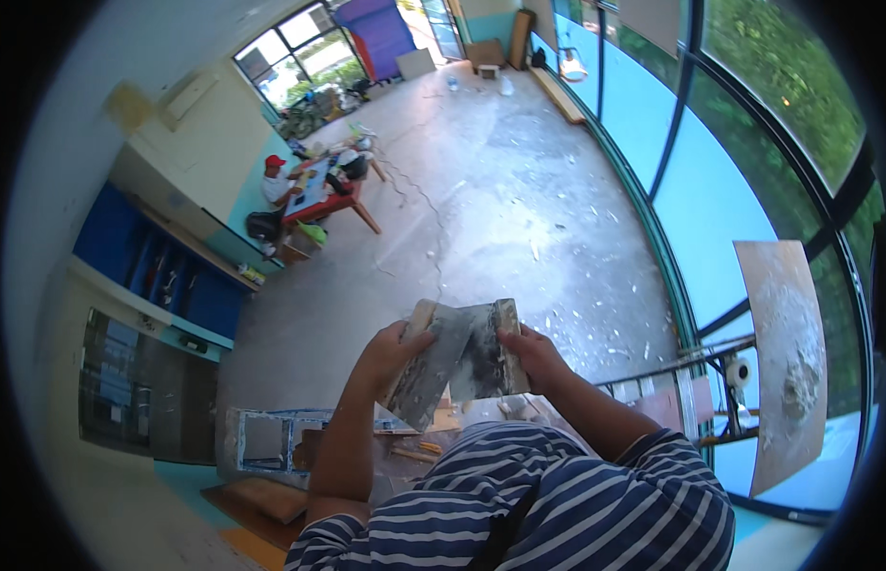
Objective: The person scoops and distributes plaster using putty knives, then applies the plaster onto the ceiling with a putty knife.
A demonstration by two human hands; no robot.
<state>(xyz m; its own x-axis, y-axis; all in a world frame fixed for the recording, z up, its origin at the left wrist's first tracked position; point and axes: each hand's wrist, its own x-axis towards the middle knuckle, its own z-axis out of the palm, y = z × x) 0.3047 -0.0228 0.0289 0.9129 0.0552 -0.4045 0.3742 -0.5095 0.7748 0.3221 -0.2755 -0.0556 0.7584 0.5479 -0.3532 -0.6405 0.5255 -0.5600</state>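
Note:
My left hand point(391, 360) is closed around the wooden edge of a wide, flat putty knife point(447, 354), its grey blade smeared with plaster. A second wide putty knife point(484, 366), with a pale wooden back and dark stains on its blade, is gripped in my right hand point(540, 360). Both are held up before my chest, tilted toward each other. Their blades overlap in the middle, the left one lying across the right one. Whether the blades press together, I cannot tell. My fingers behind the tools are mostly hidden.
Far below lies a grey floor point(481, 209) with scattered debris and a long cord. A blue-stained ladder point(291, 423) is at lower left. On the right, a plaster-smeared board point(790, 366) rests by a metal frame point(724, 390). A person in a red cap point(275, 181) sits at a red table point(319, 207).

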